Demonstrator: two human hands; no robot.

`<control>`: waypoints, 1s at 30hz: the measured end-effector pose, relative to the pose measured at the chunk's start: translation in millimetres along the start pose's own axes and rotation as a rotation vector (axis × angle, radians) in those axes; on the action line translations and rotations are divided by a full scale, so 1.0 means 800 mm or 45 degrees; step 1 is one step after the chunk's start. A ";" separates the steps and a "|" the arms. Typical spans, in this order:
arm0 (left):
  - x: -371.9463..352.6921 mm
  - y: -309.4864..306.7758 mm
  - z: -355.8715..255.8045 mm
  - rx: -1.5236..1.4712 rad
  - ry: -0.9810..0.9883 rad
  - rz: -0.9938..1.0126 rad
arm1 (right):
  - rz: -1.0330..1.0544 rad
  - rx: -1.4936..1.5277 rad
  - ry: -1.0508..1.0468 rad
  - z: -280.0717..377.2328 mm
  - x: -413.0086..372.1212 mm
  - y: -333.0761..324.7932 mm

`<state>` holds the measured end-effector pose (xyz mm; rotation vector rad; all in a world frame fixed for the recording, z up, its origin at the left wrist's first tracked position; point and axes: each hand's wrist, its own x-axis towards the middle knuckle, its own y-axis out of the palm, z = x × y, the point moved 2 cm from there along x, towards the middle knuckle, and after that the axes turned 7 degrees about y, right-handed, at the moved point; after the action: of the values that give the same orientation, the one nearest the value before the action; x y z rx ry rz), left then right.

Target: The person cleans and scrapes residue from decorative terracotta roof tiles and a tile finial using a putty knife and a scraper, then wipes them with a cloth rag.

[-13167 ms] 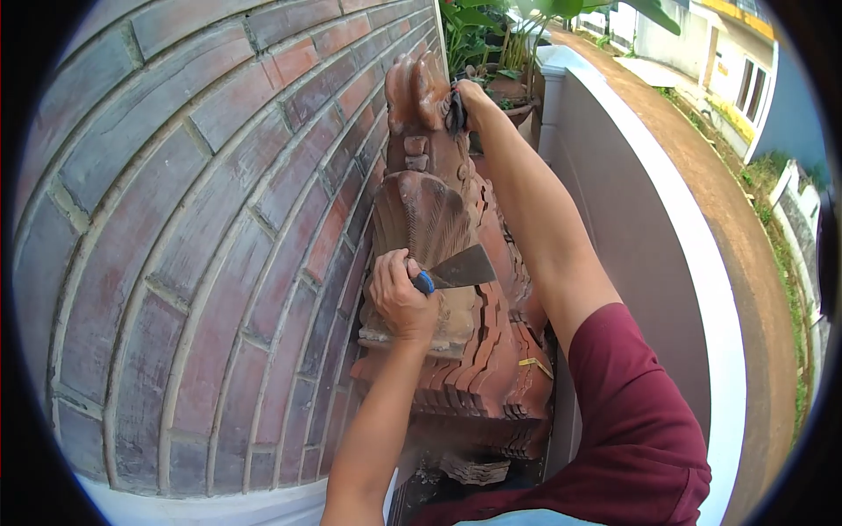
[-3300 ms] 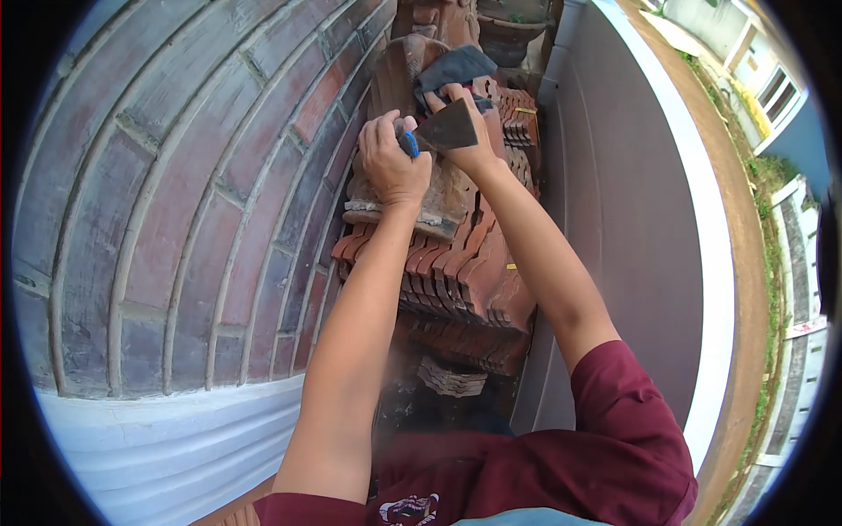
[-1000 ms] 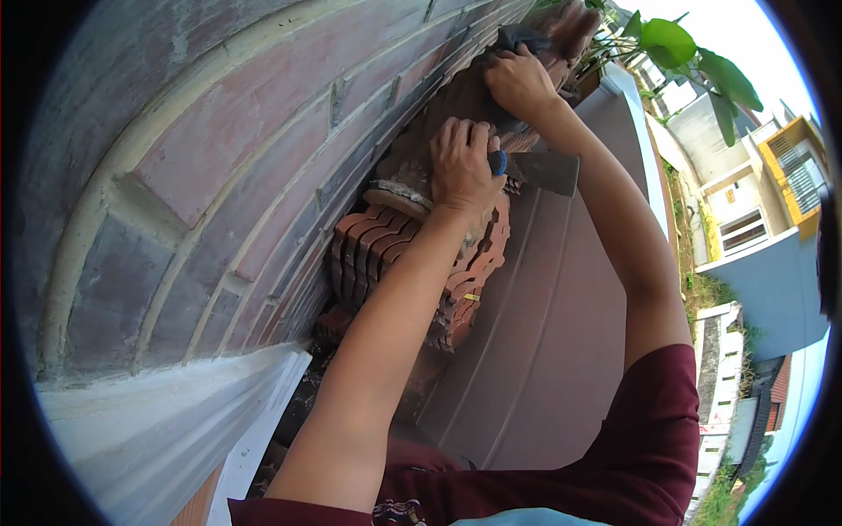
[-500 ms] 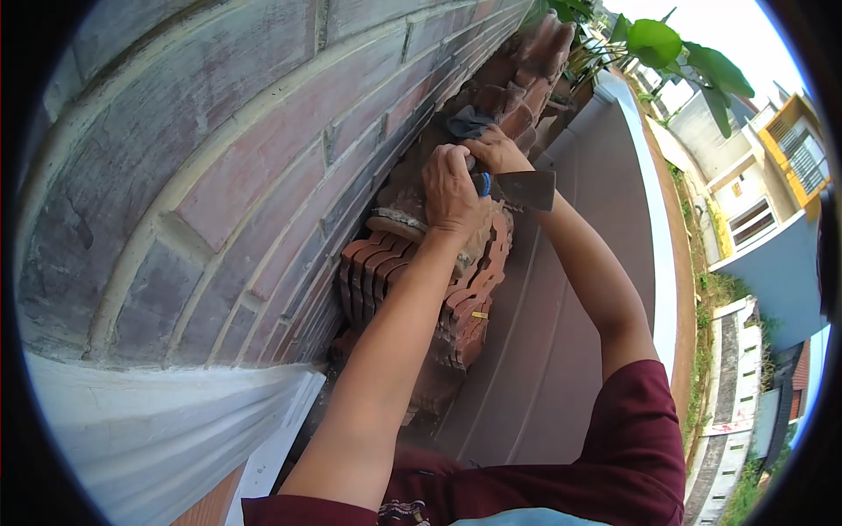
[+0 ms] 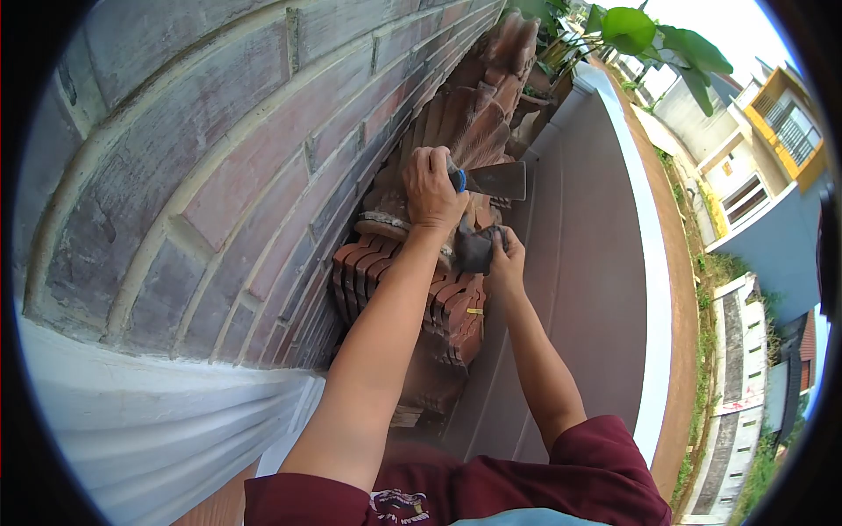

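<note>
My left hand (image 5: 434,191) is closed around the dark handle of a putty knife (image 5: 498,181), which has a blue band and a wide flat metal blade. The blade points to the right, over a pile of dusty clay roof tiles (image 5: 478,136). Lower and to the right, my right hand (image 5: 509,257) pinches a dark grey, crumpled cloth (image 5: 476,251). This cloth hangs over the near part of the tiles, below the blade. Beneath both hands, more curved tiles (image 5: 452,309) stand stacked on edge.
A brick wall (image 5: 237,188) runs close along the left, with a white moulded ledge (image 5: 175,394) at its near end. On the right is a brownish-grey parapet (image 5: 588,245) with a white top edge. Leafy plants (image 5: 631,33) grow at the far end; houses stand beyond.
My right hand has come back toward me with the cloth, from beyond my left hand to below it. My left hand and the putty knife have shifted slightly left in view.
</note>
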<state>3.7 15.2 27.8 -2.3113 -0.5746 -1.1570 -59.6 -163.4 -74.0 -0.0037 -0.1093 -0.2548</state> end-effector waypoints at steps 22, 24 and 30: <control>-0.092 -0.054 -0.126 -0.670 -0.047 0.567 | -0.420 0.526 0.385 -0.005 -0.457 -0.148; -0.165 -0.065 -0.163 -0.840 -0.274 0.800 | -0.422 0.635 0.433 0.005 -0.453 -0.133; -0.347 -0.114 -0.229 -0.655 0.021 1.281 | -0.103 0.909 0.387 0.006 -0.443 -0.084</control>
<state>-313.6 -62.1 -82.8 -2.4310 0.9234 -0.8349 -417.6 -139.6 -108.5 0.7478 0.1070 -0.2834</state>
